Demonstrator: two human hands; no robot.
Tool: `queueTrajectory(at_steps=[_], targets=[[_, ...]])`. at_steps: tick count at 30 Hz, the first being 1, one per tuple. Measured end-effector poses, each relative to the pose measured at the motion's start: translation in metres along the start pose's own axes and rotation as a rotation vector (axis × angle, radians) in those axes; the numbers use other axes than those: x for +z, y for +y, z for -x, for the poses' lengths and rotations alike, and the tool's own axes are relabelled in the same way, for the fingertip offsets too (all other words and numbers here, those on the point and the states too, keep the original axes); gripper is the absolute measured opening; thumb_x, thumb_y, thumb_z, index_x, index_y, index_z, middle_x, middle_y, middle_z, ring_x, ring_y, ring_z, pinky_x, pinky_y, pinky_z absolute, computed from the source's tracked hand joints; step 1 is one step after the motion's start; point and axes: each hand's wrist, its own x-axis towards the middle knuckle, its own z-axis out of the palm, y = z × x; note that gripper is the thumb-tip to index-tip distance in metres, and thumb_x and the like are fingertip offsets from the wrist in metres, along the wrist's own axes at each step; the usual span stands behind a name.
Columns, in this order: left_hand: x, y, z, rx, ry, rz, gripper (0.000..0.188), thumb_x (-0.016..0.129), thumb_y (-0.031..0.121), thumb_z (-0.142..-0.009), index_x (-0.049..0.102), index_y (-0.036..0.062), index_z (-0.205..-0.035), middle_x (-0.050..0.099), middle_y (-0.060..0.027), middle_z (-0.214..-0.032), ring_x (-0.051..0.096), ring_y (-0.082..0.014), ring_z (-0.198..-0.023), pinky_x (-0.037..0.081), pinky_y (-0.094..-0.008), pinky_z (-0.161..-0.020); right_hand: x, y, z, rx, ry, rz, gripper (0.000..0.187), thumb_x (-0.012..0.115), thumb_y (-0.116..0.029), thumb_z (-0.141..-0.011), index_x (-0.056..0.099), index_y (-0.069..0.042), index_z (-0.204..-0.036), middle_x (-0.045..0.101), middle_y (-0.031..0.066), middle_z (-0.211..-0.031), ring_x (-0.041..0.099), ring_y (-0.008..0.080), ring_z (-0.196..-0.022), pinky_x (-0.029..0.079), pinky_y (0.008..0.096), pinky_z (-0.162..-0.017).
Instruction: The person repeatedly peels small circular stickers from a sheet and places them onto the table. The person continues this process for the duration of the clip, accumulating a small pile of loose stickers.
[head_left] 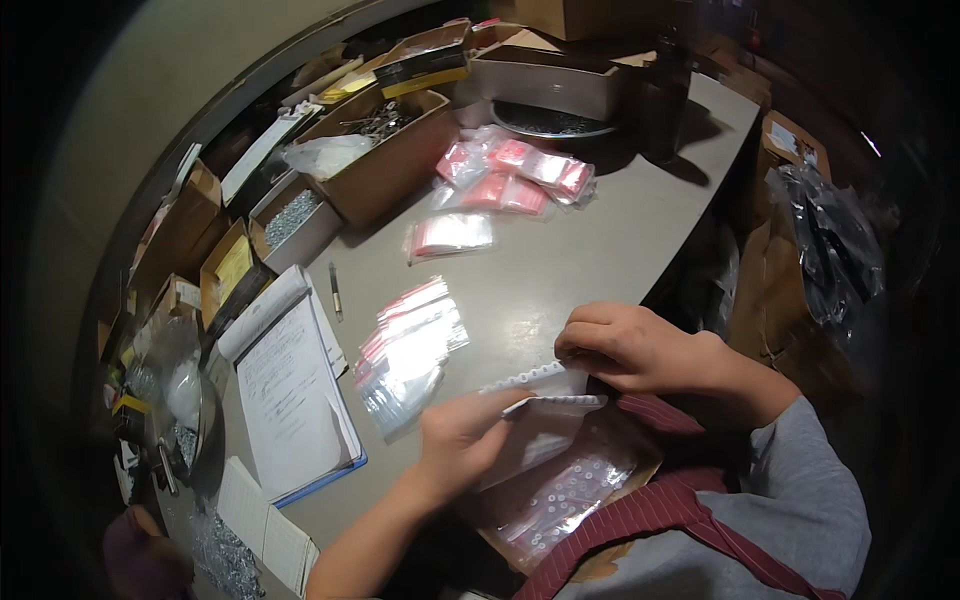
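My left hand [462,436] is closed, its thumb pressed on a thin, pale sheet-like piece [548,418] with a white edge. A white strip with a row of round marks [530,377] runs just beyond it; whether the two are one piece I cannot tell. At the right end of this strip, my right hand [640,347] has its fingers curled together, and their tips are hidden. Below both hands, in front of my body, clear plastic [590,485] holds or covers many small ring-shaped pieces like washers, in a shallow brown box.
Clear zip bags [410,345] lie fanned out on the grey table, with red-edged bag packs [515,175] behind. A written notepad [290,400] and pen [336,292] are left. Boxes of metal parts [385,170] line the back. A dark bottle [665,105] stands far right.
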Motion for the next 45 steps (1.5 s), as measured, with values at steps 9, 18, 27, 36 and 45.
queueTrajectory(at_steps=[9, 18, 27, 36, 45], targets=[[-0.008, 0.014, -0.006, -0.025, -0.028, 0.007, 0.026, 0.069, 0.002, -0.083, 0.075, 0.0029, -0.109, 0.074, -0.0173, -0.092, 0.072, -0.0259, -0.077, 0.056, -0.033, -0.07, 0.002, -0.003, -0.012, -0.051, -0.04, 0.095, 0.016, 0.066, -0.003, -0.08, 0.057, -0.004, -0.093, 0.057, 0.0148, -0.09, 0.059, 0.0353, -0.086, 0.049, 0.0447, -0.075], [-0.01, 0.014, -0.013, -0.562, 0.042, 0.563, 0.021, 0.068, 0.011, -0.095, 0.073, -0.0043, -0.109, 0.073, -0.0045, -0.085, 0.06, -0.0077, -0.076, 0.049, -0.0247, -0.066, -0.004, -0.008, -0.02, -0.505, 0.063, 0.461, 0.031, 0.068, -0.001, -0.067, 0.065, 0.003, -0.097, 0.062, 0.0107, -0.095, 0.064, 0.0248, -0.076, 0.053, 0.0318, -0.061], [-0.001, 0.0, -0.009, -0.159, 0.117, 0.132, 0.019, 0.07, 0.015, -0.092, 0.075, 0.0031, -0.105, 0.071, -0.0159, -0.08, 0.064, -0.0186, -0.063, 0.05, -0.0326, -0.06, -0.011, -0.008, -0.123, 0.232, -0.198, -0.336, 0.015, 0.069, -0.014, -0.091, 0.066, 0.0, -0.096, 0.066, 0.0083, -0.083, 0.061, 0.0135, -0.074, 0.049, 0.0308, -0.067], [-0.002, 0.0, -0.015, -0.207, 0.083, 0.254, 0.018, 0.07, 0.015, -0.092, 0.075, 0.0019, -0.104, 0.072, -0.0193, -0.086, 0.069, -0.0274, -0.067, 0.052, -0.0357, -0.063, 0.046, 0.045, -0.198, 0.087, -0.348, 0.044, 0.024, 0.069, -0.023, -0.09, 0.066, 0.0, -0.099, 0.069, 0.0135, -0.088, 0.066, 0.0235, -0.083, 0.052, 0.0362, -0.076], [-0.004, 0.001, -0.011, -0.219, 0.051, 0.221, 0.021, 0.069, 0.017, -0.093, 0.075, 0.003, -0.107, 0.074, -0.0138, -0.086, 0.065, -0.0186, -0.068, 0.052, -0.0319, -0.065, -0.01, 0.079, -0.17, 0.411, -0.535, 0.186, 0.056, 0.079, -0.053, -0.083, 0.068, 0.0, -0.098, 0.067, 0.0102, -0.08, 0.064, 0.0195, -0.073, 0.05, 0.0354, -0.064]])
